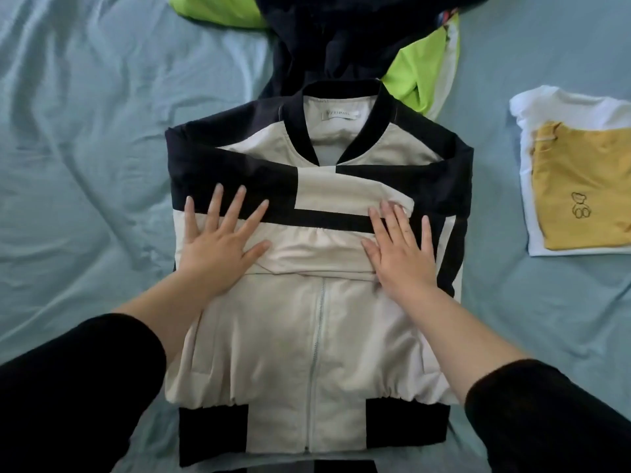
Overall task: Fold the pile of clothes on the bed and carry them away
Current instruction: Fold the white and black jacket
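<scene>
**Item 1. Bomber jacket** (317,336), cream body with black sleeves, collar and hem band. It lies front-up at the centre of the view on the pale blue bedsheet (85,148), collar toward 12 o'clock and hem toward 6. The zip (316,353) runs up the front. Both sleeves are folded in across the chest, one over the other.

**Item 2. My left hand** (218,247). It lies flat with fingers straight and spread, pressing the crossed sleeves on the jacket's 9 o'clock side. It grips nothing.

**Item 3. My right hand** (399,254). It is also flat with straight fingers, pressing the sleeves on the 3 o'clock side. It holds nothing.

**Step in hand (my judgement).** I am smoothing the sleeves down before the body fold. The next move calls for taking the hem at 6 o'clock in both hands and bringing it up to the collar, with the sleeves kept trapped inside.

**Item 4. Unfolded pile, 12 o'clock.** A dark garment (324,39) and a lime-green garment (416,76) lie just beyond the collar.

**Item 5. Folded stack, 3 o'clock.** A yellow shirt with a bear outline (580,186) sits on a white shirt (553,104), well apart from the jacket.

**Containers.** No basket, box or drawer is in view.
</scene>
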### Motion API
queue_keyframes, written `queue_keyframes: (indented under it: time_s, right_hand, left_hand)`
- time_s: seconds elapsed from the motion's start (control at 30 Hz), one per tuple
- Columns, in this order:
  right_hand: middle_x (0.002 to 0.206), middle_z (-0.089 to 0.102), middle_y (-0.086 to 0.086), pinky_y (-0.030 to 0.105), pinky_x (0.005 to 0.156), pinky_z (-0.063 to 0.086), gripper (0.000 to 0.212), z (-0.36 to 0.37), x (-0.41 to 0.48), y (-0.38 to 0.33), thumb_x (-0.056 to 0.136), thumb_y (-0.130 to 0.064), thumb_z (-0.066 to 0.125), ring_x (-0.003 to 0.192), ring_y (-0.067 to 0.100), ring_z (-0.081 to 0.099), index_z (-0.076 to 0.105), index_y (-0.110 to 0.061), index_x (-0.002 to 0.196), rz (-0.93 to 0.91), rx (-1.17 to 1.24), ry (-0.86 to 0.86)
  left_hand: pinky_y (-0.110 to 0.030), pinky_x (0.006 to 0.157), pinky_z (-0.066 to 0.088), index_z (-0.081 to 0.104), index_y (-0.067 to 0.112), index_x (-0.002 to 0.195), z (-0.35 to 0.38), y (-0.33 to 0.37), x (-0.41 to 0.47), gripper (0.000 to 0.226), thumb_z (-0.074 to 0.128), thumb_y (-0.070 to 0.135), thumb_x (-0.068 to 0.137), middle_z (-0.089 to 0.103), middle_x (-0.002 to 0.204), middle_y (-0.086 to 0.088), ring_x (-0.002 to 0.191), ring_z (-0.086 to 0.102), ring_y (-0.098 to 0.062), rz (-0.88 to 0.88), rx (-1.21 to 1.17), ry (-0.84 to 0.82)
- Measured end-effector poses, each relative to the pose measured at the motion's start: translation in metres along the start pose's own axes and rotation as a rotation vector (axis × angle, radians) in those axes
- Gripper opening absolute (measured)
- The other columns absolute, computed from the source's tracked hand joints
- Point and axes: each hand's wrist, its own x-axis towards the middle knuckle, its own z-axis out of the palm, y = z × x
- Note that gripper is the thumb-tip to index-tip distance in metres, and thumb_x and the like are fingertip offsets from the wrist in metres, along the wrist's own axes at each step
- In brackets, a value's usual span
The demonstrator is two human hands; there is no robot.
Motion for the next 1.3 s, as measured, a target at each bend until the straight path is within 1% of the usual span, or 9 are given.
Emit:
queue_keyframes:
  time_s: [0.17,0.27,0.37,0.47,0.6,0.8,0.97,1.13,1.3]
  right_hand:
    - [0.161,0.003,0.000,0.045,0.119,-0.004,0.059,0.010,-0.042,0.002,0.100,-0.049,0.000,0.149,0.017,0.005,0.006,-0.023,0.153,-0.238,-0.087,-0.002]
    - [0.161,-0.008,-0.006,0.044,0.119,-0.010,0.063,0.019,-0.064,0.036,0.095,-0.052,-0.008,0.148,0.014,-0.004,-0.007,-0.025,0.151,-0.194,-0.176,-0.103]
    - [0.161,-0.012,-0.003,0.047,0.118,-0.011,0.062,0.009,-0.082,0.026,0.096,-0.052,-0.003,0.147,0.012,-0.015,-0.008,-0.026,0.152,-0.107,-0.115,-0.063]
    - [0.161,0.011,0.003,0.050,0.117,0.005,0.059,0.005,-0.132,-0.012,0.101,-0.051,0.009,0.149,0.015,-0.001,0.012,-0.025,0.154,-0.298,0.010,-0.023]
    - [0.159,0.021,0.002,0.051,0.112,0.016,0.061,0.030,-0.175,-0.036,0.097,-0.055,0.024,0.146,0.021,0.024,0.025,-0.029,0.152,-0.507,-0.034,-0.181]
    - [0.151,-0.034,-0.009,0.044,0.111,-0.027,0.064,0.045,-0.142,-0.031,0.093,-0.062,0.001,0.141,0.016,-0.030,-0.026,-0.036,0.144,-0.388,-0.053,-0.304]
    - [0.160,0.020,0.003,0.044,0.114,0.016,0.062,0.037,-0.194,-0.027,0.098,-0.051,0.027,0.146,0.020,0.022,0.024,-0.021,0.152,-0.530,-0.023,-0.184]
    - [0.158,0.026,-0.002,0.044,0.114,0.015,0.078,0.057,-0.234,0.004,0.089,-0.066,0.043,0.145,0.015,0.024,0.030,-0.020,0.150,-0.618,-0.137,-0.258]
    - [0.157,0.025,-0.004,0.042,0.114,0.016,0.078,0.060,-0.210,0.008,0.086,-0.060,0.054,0.143,0.011,0.025,0.031,-0.021,0.149,-0.554,-0.140,-0.168]
  left_hand:
    - [-0.054,0.113,-0.020,-0.021,0.045,0.147,0.000,0.012,-0.040,0.067,-0.003,0.073,0.089,-0.024,0.159,0.005,0.144,-0.030,-0.023,0.119,-0.047,-0.009]
    - [-0.048,0.113,-0.023,-0.036,0.045,0.139,0.012,-0.002,-0.057,0.066,-0.011,0.073,0.085,-0.034,0.155,0.008,0.138,-0.040,-0.020,0.088,-0.036,-0.171]
    - [-0.052,0.113,-0.023,-0.030,0.043,0.144,0.000,0.004,-0.068,0.069,0.000,0.072,0.089,-0.034,0.155,0.004,0.142,-0.034,-0.021,0.073,-0.109,-0.114]
    - [-0.061,0.114,-0.002,-0.001,0.038,0.154,-0.005,0.034,-0.110,0.069,0.014,0.069,0.094,-0.007,0.163,-0.003,0.150,-0.007,-0.028,0.250,-0.114,0.003]
    - [-0.065,0.109,0.020,0.025,0.039,0.151,0.027,0.057,-0.170,0.066,0.031,0.067,0.091,0.025,0.159,-0.004,0.146,0.022,-0.033,0.563,-0.075,-0.081]
    - [-0.060,0.114,-0.011,-0.009,0.046,0.150,0.049,0.046,-0.145,0.068,0.008,0.073,0.090,-0.010,0.162,0.005,0.147,-0.021,-0.024,0.496,0.001,-0.244]
    - [-0.062,0.111,0.017,0.025,0.028,0.153,0.024,0.058,-0.182,0.078,0.032,0.069,0.086,0.021,0.160,-0.008,0.147,0.018,-0.030,0.576,-0.027,-0.238]
    - [-0.048,0.112,0.020,0.018,0.016,0.152,0.033,0.072,-0.220,0.106,0.059,0.074,0.074,0.031,0.156,-0.008,0.142,0.032,-0.024,0.598,-0.072,-0.268]
    - [-0.046,0.117,0.011,0.002,0.020,0.153,0.037,0.073,-0.203,0.105,0.055,0.072,0.078,-0.016,0.160,-0.005,0.149,0.010,-0.021,0.523,-0.038,-0.254]
